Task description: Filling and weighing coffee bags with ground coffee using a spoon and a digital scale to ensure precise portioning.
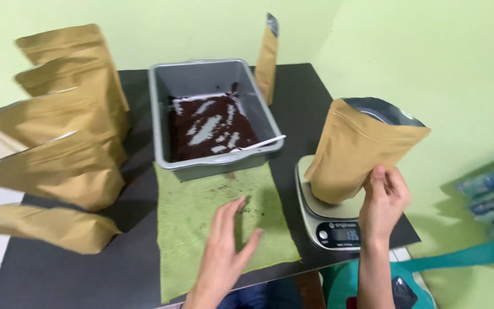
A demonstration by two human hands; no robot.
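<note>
Standing tilted on the digital scale point(330, 214) at the right edge of the black table point(58, 269), one open kraft pouch point(355, 151) with a silver lining is gripped at its lower right side by the right hand point(383, 200), whose fingers are closed on the pouch wall. The left hand point(227, 243) is held flat and open, fingers spread, over one green cloth point(218, 212) that is laid from the table's middle to its front edge; whether the palm touches the cloth cannot be told. Dark crumbs are scattered on the cloth. One grey plastic tub point(212, 114) is placed just behind the cloth, its near rim touching the cloth's far edge. A layer of dark ground material point(210, 129) is held in the tub, with bare patches of the tub floor showing through. One white spoon point(258, 146) is rested in the tub's near right corner, its handle lying over the rim. Five filled kraft pouches point(64, 154) are stacked in an overlapping row along the left edge of the table. One further upright pouch point(268, 57) is stood at the back edge, just beside the tub's far right corner.
</note>
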